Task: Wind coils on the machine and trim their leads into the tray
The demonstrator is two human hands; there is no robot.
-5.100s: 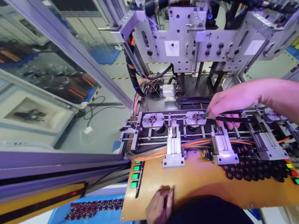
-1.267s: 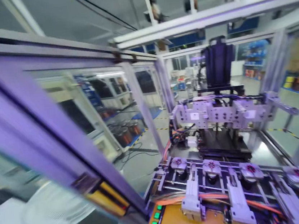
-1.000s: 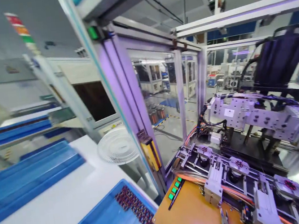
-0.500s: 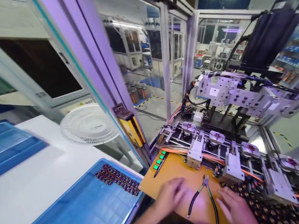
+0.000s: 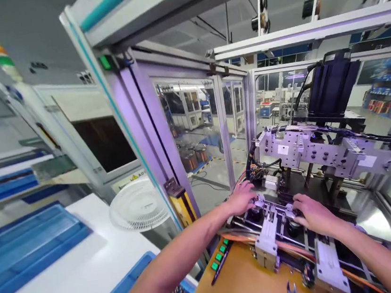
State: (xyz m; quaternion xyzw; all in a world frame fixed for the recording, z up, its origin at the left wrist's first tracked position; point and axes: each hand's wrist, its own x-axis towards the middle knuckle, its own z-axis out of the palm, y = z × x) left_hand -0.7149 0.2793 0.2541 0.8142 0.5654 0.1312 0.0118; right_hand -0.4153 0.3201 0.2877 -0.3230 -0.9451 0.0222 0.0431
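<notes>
My left hand [image 5: 242,199] reaches over the leftmost round holder [image 5: 258,201] of the machine, with its fingers curled down at the rim. At the second round holder [image 5: 290,212], my right hand [image 5: 313,213] has its fingers and thumb bent around the edge. Whatever lies between the fingers of either hand is too small and covered to make out. Below the hands are metal slide blocks [image 5: 266,240] and orange tubing. The jaw end of a pair of cutting pliers [image 5: 291,292] shows at the bottom edge, lying on the tan board [image 5: 245,278].
A black pen [image 5: 220,264] lies beside several green buttons [image 5: 218,257] on the board. Further left are a blue tray [image 5: 127,288] with small dark parts and a white fan [image 5: 140,204]. An upper metal plate assembly [image 5: 324,149] hangs behind the holders. A yellow-black sensor post [image 5: 183,207] stands at the left.
Both hands have moved forward from the tan board to the two leftmost round holders. My view has tilted up, so the pliers are now mostly out of frame.
</notes>
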